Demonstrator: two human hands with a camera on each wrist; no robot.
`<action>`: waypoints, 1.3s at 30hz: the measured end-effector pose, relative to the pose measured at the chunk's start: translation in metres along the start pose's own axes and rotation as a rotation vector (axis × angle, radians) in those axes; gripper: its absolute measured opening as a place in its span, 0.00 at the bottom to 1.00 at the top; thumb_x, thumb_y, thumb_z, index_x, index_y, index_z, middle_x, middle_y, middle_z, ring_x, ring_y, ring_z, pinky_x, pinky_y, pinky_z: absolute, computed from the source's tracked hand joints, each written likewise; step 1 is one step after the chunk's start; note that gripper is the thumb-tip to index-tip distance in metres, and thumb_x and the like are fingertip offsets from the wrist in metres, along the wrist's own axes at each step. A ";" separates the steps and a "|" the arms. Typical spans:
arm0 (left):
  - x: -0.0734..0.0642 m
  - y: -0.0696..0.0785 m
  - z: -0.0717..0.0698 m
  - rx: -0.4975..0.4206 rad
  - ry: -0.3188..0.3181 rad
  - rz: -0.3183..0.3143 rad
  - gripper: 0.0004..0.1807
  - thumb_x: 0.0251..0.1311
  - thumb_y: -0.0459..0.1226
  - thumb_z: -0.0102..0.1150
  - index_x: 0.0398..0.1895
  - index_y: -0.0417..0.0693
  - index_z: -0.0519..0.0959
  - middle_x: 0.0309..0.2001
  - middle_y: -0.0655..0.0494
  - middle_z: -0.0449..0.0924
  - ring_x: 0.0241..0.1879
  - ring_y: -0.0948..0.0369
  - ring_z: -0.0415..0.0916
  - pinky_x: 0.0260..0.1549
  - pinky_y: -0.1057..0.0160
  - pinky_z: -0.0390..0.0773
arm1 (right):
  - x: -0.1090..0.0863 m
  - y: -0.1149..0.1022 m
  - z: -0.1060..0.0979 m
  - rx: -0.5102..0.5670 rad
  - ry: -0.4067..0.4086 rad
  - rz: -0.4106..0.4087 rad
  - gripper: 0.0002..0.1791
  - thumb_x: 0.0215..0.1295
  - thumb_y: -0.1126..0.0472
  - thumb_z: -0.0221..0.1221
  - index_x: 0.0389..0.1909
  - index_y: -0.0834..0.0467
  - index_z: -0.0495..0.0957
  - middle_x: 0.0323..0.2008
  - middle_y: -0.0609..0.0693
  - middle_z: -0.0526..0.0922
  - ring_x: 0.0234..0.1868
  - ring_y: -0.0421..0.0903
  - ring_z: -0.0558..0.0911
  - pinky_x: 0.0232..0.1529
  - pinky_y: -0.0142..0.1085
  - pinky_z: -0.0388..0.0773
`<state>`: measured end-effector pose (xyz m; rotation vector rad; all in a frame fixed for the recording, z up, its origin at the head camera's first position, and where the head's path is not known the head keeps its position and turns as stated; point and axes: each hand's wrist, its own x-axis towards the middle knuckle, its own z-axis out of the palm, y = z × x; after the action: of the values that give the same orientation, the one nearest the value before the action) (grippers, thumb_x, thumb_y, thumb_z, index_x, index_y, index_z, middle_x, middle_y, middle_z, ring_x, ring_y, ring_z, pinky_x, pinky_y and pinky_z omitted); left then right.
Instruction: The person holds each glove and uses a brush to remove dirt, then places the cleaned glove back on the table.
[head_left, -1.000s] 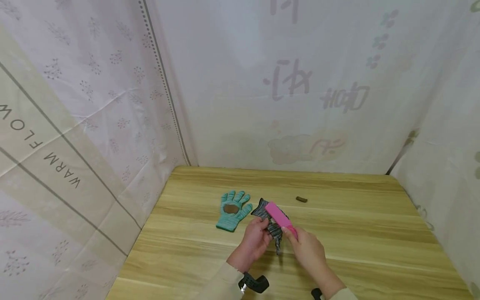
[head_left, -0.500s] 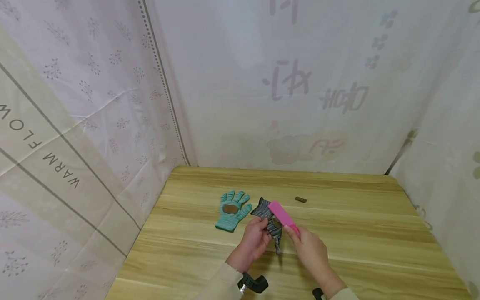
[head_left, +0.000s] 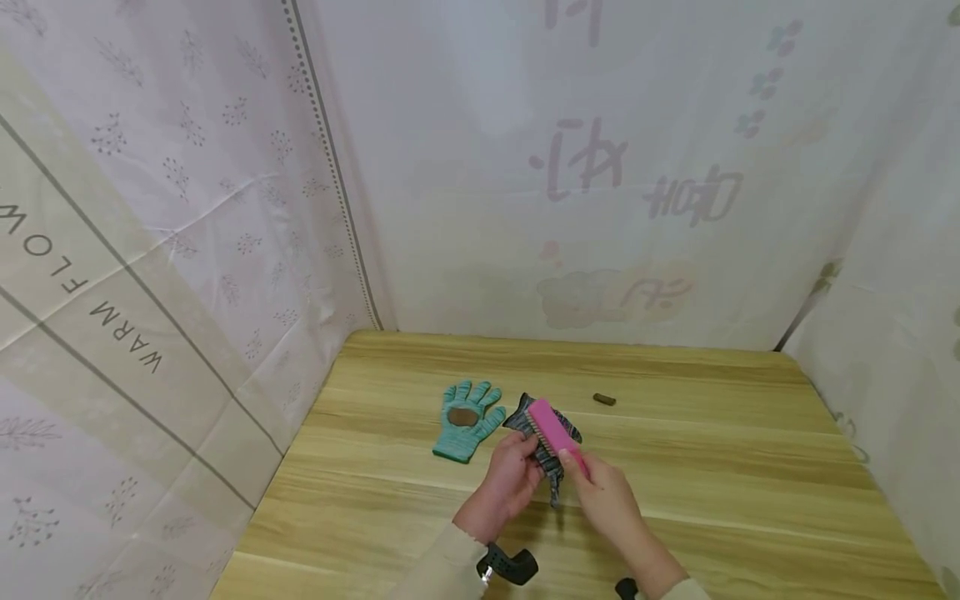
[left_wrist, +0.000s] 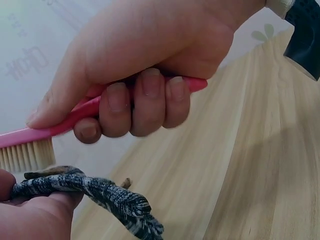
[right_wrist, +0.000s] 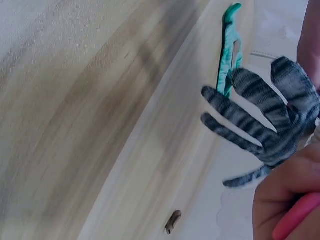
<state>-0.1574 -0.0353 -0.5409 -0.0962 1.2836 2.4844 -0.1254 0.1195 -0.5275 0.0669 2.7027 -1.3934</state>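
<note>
A grey-and-black knit glove (right_wrist: 287,142) hangs from my left hand (head_left: 516,479), pinched between thumb and fingers above the table. Its several fingers dangle in the right wrist view, and a brownish patch shows on its upper side in the left wrist view. My right hand (head_left: 611,497) grips a pink brush (head_left: 552,427) by the handle, fingers wrapped round and thumb along the top. The pale bristles (left_wrist: 27,156) point down, close over the glove near my left thumb. In the head view, the brush head covers part of the glove.
On the wooden table (head_left: 720,467), a teal knit glove (head_left: 456,444) with a brown patch lies flat, left of the hands. A small dark-brown piece (head_left: 603,399) lies farther back on the right. Patterned curtains (head_left: 465,208) enclose the table's back and sides.
The brush first shifted right, uncovering the grey glove's brownish patch, then came back left over the glove and tilted so its bristles show. My left hand and the glove stay nearly still.
</note>
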 end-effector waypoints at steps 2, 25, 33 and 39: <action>0.000 0.000 0.000 -0.013 -0.002 -0.003 0.23 0.80 0.34 0.35 0.71 0.29 0.59 0.65 0.40 0.71 0.61 0.58 0.76 0.61 0.61 0.76 | -0.001 -0.001 0.001 0.027 -0.019 0.006 0.32 0.75 0.34 0.46 0.44 0.60 0.81 0.20 0.47 0.67 0.22 0.43 0.65 0.21 0.34 0.63; -0.002 0.000 -0.003 -0.031 -0.008 0.006 0.26 0.80 0.33 0.33 0.74 0.27 0.51 0.69 0.36 0.65 0.71 0.48 0.65 0.71 0.51 0.66 | 0.001 0.006 -0.002 -0.277 0.079 -0.033 0.28 0.75 0.34 0.47 0.28 0.54 0.73 0.16 0.45 0.64 0.18 0.43 0.64 0.20 0.35 0.58; -0.001 0.000 -0.004 -0.039 -0.010 0.005 0.26 0.80 0.33 0.32 0.75 0.28 0.52 0.71 0.34 0.63 0.71 0.48 0.65 0.69 0.52 0.69 | 0.001 0.007 -0.004 -0.295 0.085 -0.028 0.29 0.75 0.34 0.47 0.27 0.54 0.72 0.16 0.46 0.63 0.18 0.43 0.64 0.21 0.35 0.58; -0.002 0.001 -0.004 -0.041 -0.022 0.008 0.26 0.81 0.33 0.32 0.75 0.28 0.50 0.72 0.34 0.61 0.72 0.47 0.64 0.70 0.51 0.67 | 0.003 0.009 -0.007 -0.289 0.095 -0.024 0.29 0.76 0.34 0.46 0.26 0.53 0.71 0.17 0.46 0.63 0.19 0.43 0.63 0.21 0.35 0.58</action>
<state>-0.1565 -0.0397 -0.5424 -0.0729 1.2267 2.5121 -0.1285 0.1311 -0.5312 0.0805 2.9611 -1.0141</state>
